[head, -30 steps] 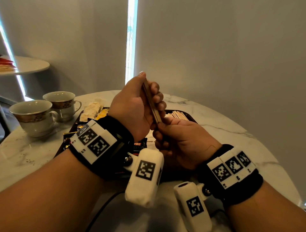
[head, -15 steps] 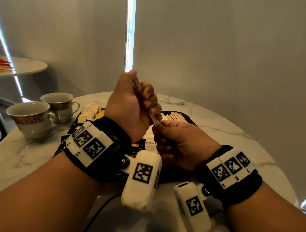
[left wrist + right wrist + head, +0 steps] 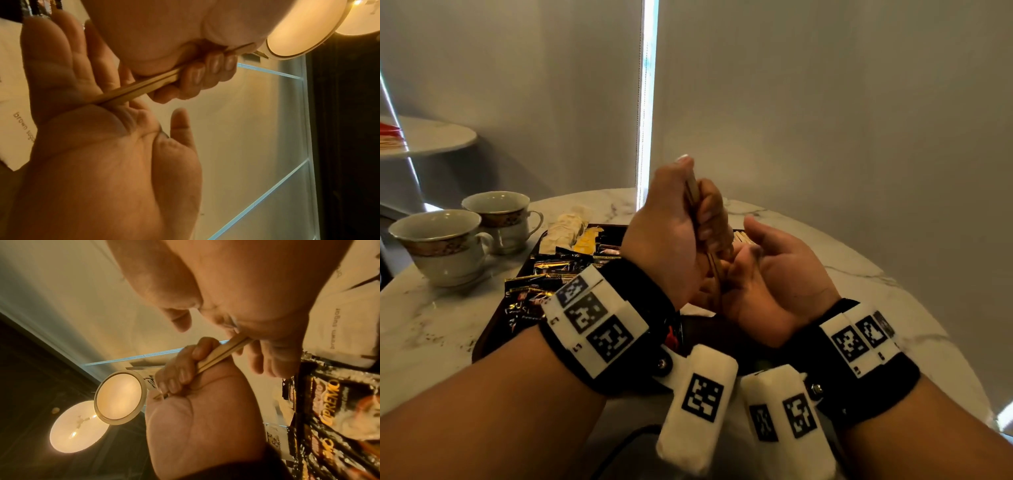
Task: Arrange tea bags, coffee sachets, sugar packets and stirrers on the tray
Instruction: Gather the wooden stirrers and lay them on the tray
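My left hand (image 3: 678,233) grips a bundle of wooden stirrers (image 3: 692,192) upright above the dark tray (image 3: 491,329). Its fingers (image 3: 205,73) curl round the stirrers (image 3: 144,87). The bundle's lower end butts against the palm of my right hand (image 3: 767,274), which is spread flat with the thumb (image 3: 180,126) apart. On the tray lie black coffee sachets (image 3: 544,274), cream tea bags (image 3: 565,226), a yellow packet (image 3: 585,241) and more stirrers (image 3: 743,238). White brown-sugar packets (image 3: 337,329) show under the hands, beside the coffee sachets (image 3: 329,402).
Two teacups (image 3: 445,246) (image 3: 500,216) stand left of the tray on the round marble table (image 3: 859,274). A small side table (image 3: 428,137) is at the far left. Grey blinds close off the back.
My right hand has let go of the stirrers' lower end and spread flat; the bundle now stands on its palm. The left hand keeps its grip.
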Tool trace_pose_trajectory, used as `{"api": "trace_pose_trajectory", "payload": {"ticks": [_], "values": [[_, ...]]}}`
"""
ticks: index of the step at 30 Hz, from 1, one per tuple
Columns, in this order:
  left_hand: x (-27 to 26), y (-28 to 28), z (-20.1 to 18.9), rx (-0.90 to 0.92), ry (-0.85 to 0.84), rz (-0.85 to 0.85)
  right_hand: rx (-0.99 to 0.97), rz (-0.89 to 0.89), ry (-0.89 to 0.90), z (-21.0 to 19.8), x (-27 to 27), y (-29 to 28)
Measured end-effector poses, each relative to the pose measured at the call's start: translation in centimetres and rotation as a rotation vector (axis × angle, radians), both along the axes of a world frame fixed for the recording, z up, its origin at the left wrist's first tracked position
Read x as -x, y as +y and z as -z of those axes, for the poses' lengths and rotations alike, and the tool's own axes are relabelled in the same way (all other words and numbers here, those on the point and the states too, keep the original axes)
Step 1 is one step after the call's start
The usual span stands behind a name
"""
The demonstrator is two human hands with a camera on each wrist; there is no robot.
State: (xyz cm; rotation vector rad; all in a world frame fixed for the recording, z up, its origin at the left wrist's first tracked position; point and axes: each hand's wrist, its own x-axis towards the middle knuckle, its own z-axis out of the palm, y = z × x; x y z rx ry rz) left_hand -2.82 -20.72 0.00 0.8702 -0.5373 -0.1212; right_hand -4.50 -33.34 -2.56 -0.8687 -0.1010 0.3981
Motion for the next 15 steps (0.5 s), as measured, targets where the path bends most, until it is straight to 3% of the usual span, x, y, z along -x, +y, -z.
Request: {"api": "trace_pose_trajectory", "payload": {"ticks": [3, 9, 15], "values": [[-0.3, 0.6, -0.4, 0.035, 0.008, -0.018, 0.066, 0.005, -0.052, -0.3, 0.2, 0.0], [-1.1, 1.6, -1.1, 0.119, 0.091, -0.059, 0.424, -0.039, -0.087, -0.5, 1.4, -0.1], [-1.6, 1.8, -1.0, 0.055, 0.150, -0.089, 0.444, -0.029, -0.075, -0.5, 1.5, 0.0]]}}
